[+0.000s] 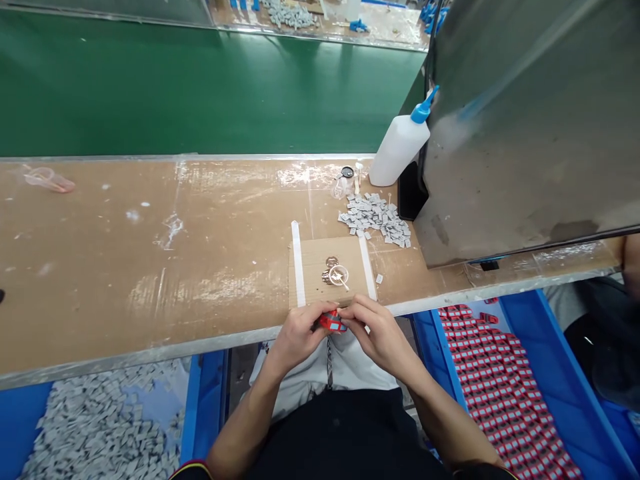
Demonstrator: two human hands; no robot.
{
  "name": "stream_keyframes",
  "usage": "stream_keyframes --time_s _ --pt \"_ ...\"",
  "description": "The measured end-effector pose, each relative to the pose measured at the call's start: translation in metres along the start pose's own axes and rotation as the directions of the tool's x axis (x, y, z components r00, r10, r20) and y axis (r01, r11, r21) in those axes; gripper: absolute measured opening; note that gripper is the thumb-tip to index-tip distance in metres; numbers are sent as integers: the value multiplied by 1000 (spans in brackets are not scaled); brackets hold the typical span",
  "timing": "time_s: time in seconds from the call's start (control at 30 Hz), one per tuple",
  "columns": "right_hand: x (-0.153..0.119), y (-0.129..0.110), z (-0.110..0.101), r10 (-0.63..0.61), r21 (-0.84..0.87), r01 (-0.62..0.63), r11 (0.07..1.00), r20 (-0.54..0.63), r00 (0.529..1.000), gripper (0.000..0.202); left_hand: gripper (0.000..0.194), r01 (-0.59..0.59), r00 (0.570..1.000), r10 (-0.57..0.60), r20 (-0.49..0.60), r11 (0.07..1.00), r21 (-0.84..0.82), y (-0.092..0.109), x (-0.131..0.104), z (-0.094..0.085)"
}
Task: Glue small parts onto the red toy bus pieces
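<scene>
Little red piece (332,323) up in both hands, just off near edge of cardboard pad (315,257). Left hand (299,333) has fingers clamped on its left side, right hand (376,331) pinching its right side. Small cup (330,277) plus stick on pad. Grey tiles (377,217) piled past pad's far right corner, white bottle (400,150) farther out. Blue bin (560,353), full of red pieces (505,387), well right of pad.

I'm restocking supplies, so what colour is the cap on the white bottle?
The cap is bright blue, shown best in the head view.
</scene>
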State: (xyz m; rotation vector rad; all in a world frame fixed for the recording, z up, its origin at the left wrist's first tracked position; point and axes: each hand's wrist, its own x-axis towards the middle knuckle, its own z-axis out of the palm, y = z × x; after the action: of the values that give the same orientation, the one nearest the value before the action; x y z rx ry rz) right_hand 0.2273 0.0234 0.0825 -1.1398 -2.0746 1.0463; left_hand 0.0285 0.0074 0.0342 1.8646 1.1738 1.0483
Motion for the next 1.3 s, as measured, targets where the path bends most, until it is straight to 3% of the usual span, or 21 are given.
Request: stream_keyframes --time_s 0.17,0.3,0.4,0.47,0.6,0.67,0.77,0.87,0.93,1.0,1.1,1.3 --pt "4 3 -11 165 197 -187 962 123 979 10 27 -102 992 100 76 995 23 -2 2 0" --pt "7 6 -16 284 289 -351 891 248 926 7 32 -60 987 57 153 998 19 -2 2 0" --pt "7 9 -11 343 346 -460 818 350 872 14 22 -119 977 109 181 992 47 -3 2 -1" --pt "6 10 -6 356 373 -497 783 386 851 20 16 -189 968 174 182 980 68 -4 2 -1" --pt "5 8 -6 344 389 -484 784 377 860 27 18 -259 953 246 174 964 55 -3 4 -3" --pt "3 4 -9 331 357 -448 820 342 879 26 19 -268 955 262 138 963 27 -2 4 -3" --pt "-7 -3 -5 324 400 -366 840 171 930 25 18 -279 960 280 0 959 -58 0 2 1" --pt "-20 -7 10 338 596 -314 739 75 938 41 18 -271 958 252 -140 953 -138 5 -3 6" --pt "-28 -8 21 333 662 -268 700 29 942 43 21 -222 970 196 -145 956 -190 12 -8 6" --pt "-33 -10 26 308 608 -197 769 -83 948 38 23 -144 988 125 -94 959 -243 21 -13 4" --pt "-36 -15 23 218 419 -117 900 -202 955 30 11 -42 998 24 -64 958 -284 36 -17 -1" --pt "-36 -28 8 64 223 -8 975 -245 967 22 5 -11 996 -17 -90 954 -301 51 -11 -9"
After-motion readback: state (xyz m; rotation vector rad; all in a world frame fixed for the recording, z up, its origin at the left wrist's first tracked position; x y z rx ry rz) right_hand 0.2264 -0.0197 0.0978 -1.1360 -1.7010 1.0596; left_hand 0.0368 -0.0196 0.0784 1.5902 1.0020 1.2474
